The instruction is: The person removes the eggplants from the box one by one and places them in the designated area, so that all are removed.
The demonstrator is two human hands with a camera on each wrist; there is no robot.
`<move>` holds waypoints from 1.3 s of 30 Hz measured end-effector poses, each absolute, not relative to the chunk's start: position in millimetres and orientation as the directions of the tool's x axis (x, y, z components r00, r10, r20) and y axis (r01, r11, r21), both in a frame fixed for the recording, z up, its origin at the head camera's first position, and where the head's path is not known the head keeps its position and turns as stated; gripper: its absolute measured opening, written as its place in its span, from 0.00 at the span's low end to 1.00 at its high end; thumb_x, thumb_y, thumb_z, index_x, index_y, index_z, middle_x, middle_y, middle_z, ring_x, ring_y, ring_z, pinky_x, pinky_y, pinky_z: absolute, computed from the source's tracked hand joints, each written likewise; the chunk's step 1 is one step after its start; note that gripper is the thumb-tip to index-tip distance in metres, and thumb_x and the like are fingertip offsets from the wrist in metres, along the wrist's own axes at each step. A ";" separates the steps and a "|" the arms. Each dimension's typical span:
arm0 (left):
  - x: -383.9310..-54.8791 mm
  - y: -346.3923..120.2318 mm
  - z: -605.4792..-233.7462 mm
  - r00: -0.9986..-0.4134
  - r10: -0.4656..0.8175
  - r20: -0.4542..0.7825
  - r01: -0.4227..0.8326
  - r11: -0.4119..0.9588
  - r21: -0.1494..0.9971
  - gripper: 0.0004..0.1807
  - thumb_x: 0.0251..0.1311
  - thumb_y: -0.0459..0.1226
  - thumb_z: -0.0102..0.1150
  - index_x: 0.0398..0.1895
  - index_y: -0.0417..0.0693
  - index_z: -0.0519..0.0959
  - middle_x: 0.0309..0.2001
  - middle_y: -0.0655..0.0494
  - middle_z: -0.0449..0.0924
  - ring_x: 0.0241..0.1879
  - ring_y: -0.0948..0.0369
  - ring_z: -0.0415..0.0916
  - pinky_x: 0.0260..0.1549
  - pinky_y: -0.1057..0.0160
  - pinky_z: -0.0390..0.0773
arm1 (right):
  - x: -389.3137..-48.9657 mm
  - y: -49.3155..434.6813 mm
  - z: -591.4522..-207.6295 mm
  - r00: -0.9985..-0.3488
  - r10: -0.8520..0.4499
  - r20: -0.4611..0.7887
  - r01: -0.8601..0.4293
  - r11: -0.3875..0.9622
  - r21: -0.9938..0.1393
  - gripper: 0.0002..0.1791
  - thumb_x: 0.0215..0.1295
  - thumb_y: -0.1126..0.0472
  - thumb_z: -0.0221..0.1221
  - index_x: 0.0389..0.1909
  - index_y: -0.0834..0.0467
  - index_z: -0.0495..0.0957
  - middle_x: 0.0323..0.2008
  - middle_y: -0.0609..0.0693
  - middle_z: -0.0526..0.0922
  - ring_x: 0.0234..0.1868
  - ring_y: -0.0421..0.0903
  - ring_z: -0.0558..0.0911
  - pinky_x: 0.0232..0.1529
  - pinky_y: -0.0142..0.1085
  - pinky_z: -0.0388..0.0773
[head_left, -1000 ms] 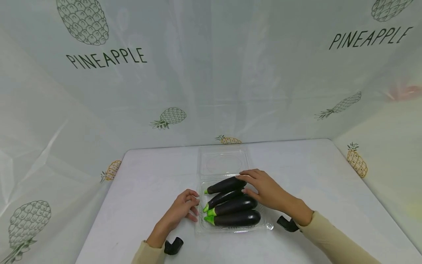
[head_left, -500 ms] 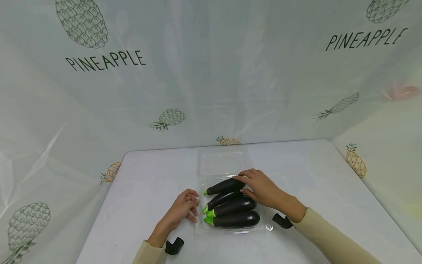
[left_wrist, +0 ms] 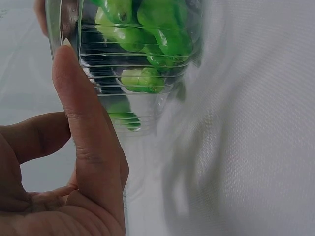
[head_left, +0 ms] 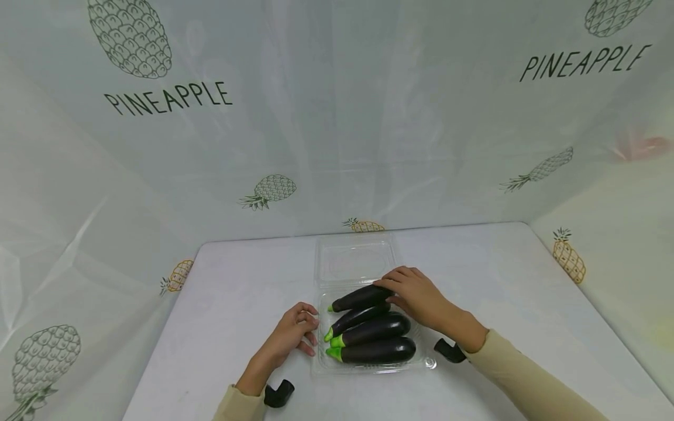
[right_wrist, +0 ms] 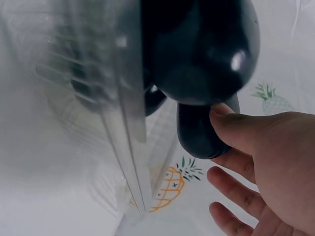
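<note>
Several dark eggplants with green stem ends lie side by side in a clear plastic clamshell container point(head_left: 368, 369). At its far right my right hand point(head_left: 418, 295) pinches the rounded end of the rearmost eggplant point(head_left: 358, 297). The right wrist view shows the thumb on one side of this eggplant point(right_wrist: 194, 130) and the index finger behind it. My left hand point(head_left: 295, 330) is at the container's left side, fingers loosely bent. In the left wrist view a finger point(left_wrist: 86, 132) lies along the ribbed wall, its tip at the rim, with green stem ends point(left_wrist: 142, 81) inside.
The container's clear lid point(head_left: 355, 261) lies folded back behind it on the white table point(head_left: 253, 269). A sheet printed with pineapples point(head_left: 337, 117) hangs behind and along the sides. A black wrist piece point(head_left: 279, 393) shows by the left sleeve, another point(head_left: 450, 351) by the right.
The right hand has shifted slightly left along the rearmost eggplant and its thumb has drawn in toward it. The left hand has barely moved.
</note>
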State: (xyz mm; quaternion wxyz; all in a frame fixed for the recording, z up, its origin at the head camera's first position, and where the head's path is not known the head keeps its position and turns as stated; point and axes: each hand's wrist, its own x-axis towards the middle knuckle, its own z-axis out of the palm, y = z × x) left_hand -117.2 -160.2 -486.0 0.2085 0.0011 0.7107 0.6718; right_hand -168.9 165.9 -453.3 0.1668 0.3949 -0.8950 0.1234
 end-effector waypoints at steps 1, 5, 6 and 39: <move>-117.3 -160.3 -486.2 -0.913 0.282 -0.296 -0.279 0.098 0.955 0.15 0.75 0.29 0.52 0.59 0.30 0.67 0.38 0.48 0.76 0.26 0.60 0.77 0.20 0.63 0.85 | -168.6 166.8 -452.3 -0.634 -0.662 0.399 -0.746 0.660 -0.092 0.25 0.57 0.63 0.78 0.56 0.55 0.86 0.49 0.48 0.87 0.54 0.51 0.83 0.56 0.50 0.83; -117.6 -160.7 -486.6 -0.911 0.285 -0.298 -0.281 0.099 0.954 0.15 0.75 0.29 0.52 0.59 0.30 0.66 0.39 0.47 0.76 0.26 0.60 0.77 0.20 0.63 0.85 | -167.3 172.7 -446.7 -0.645 -0.645 0.410 -0.738 0.665 -0.114 0.26 0.56 0.65 0.78 0.57 0.55 0.86 0.50 0.47 0.87 0.54 0.51 0.83 0.56 0.51 0.83; -117.8 -160.8 -486.6 -0.911 0.285 -0.298 -0.281 0.099 0.954 0.15 0.75 0.29 0.52 0.59 0.30 0.66 0.39 0.47 0.76 0.26 0.60 0.77 0.20 0.63 0.85 | -167.2 174.8 -445.2 -0.646 -0.640 0.417 -0.736 0.666 -0.118 0.26 0.55 0.65 0.78 0.57 0.55 0.86 0.50 0.47 0.87 0.54 0.51 0.83 0.56 0.51 0.83; -120.7 -164.2 -492.6 -0.908 0.305 -0.287 -0.279 0.072 0.958 0.16 0.75 0.29 0.52 0.59 0.30 0.66 0.39 0.47 0.75 0.26 0.60 0.78 0.20 0.63 0.85 | -185.6 282.4 -426.7 -0.638 -0.494 0.591 -0.689 0.709 -0.152 0.34 0.45 0.76 0.78 0.57 0.61 0.84 0.50 0.57 0.88 0.50 0.58 0.82 0.49 0.53 0.78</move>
